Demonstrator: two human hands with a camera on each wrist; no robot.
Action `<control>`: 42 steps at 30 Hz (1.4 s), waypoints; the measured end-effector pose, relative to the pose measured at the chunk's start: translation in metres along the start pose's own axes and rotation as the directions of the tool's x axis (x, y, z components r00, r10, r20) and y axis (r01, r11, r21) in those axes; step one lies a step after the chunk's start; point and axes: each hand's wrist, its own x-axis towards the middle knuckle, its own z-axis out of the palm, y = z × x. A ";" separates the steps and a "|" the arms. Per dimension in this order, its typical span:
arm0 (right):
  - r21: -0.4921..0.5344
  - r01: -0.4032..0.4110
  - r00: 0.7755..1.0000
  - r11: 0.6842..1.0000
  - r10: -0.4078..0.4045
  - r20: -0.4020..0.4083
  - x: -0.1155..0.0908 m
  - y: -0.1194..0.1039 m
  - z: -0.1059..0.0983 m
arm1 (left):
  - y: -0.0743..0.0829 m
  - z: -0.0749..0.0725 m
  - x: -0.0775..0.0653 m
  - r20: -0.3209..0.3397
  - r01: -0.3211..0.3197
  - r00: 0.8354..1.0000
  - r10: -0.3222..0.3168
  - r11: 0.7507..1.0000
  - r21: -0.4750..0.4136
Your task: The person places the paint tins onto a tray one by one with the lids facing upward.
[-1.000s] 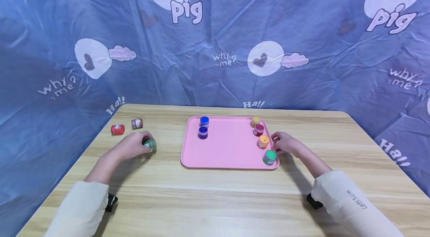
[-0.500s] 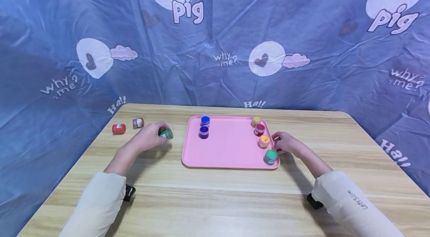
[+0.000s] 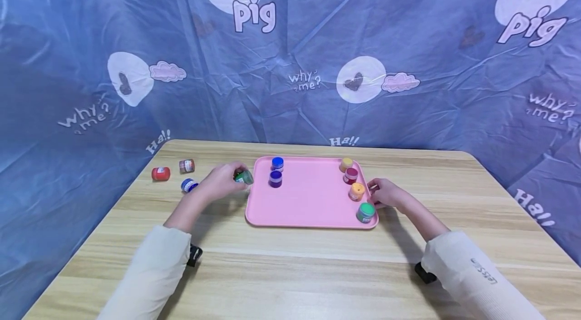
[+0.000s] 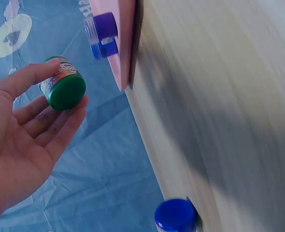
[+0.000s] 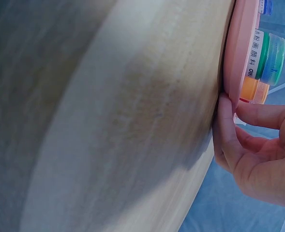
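Note:
My left hand (image 3: 223, 181) grips a small green paint jar (image 3: 244, 177) between thumb and fingers, just off the left edge of the pink tray (image 3: 313, 204). In the left wrist view the held jar (image 4: 65, 89) is tilted, its green lid facing the camera, and it hangs in the air. At the tray's opposite side, my right hand (image 3: 385, 193) pinches the rim. The right wrist view has the thumb on the inner side of that rim (image 5: 234, 77) and fingers outside it, close to a green-lidded jar (image 5: 267, 58).
On the tray stand a blue jar (image 3: 277, 163) and a purple jar (image 3: 275, 179) at left. Yellow (image 3: 346, 164), dark red (image 3: 350, 175), orange (image 3: 356, 191) and green jars line its right side. Red (image 3: 161, 174), brown (image 3: 186, 166) and blue jars (image 3: 188, 185) lie on the table (image 3: 290, 269).
My left hand has carried the green jar rightward from the left part of the table to the tray's edge, uncovering the lying blue jar. The right hand stays at the rim.

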 end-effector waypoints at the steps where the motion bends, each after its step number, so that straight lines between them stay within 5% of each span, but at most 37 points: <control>1: 0.001 0.001 1.000 1.000 -0.001 0.000 0.000 0.000 0.000 | 0.001 0.001 0.001 0.002 -0.002 1.000 0.002 1.000 -0.002; 20: -0.001 0.002 1.000 1.000 -0.002 -0.005 0.000 0.000 0.000 | 0.021 0.026 0.021 -0.005 -0.056 0.998 0.056 0.998 -0.012; 31: 0.010 0.006 1.000 1.000 -0.006 -0.005 -0.002 -0.002 0.001 | 0.026 0.045 0.027 0.024 0.030 0.999 -0.030 0.999 -0.012; 42: 0.000 0.002 1.000 1.000 -0.002 -0.009 -0.002 -0.003 0.001 | 0.028 0.057 0.030 0.058 -0.044 0.997 0.044 0.999 -0.013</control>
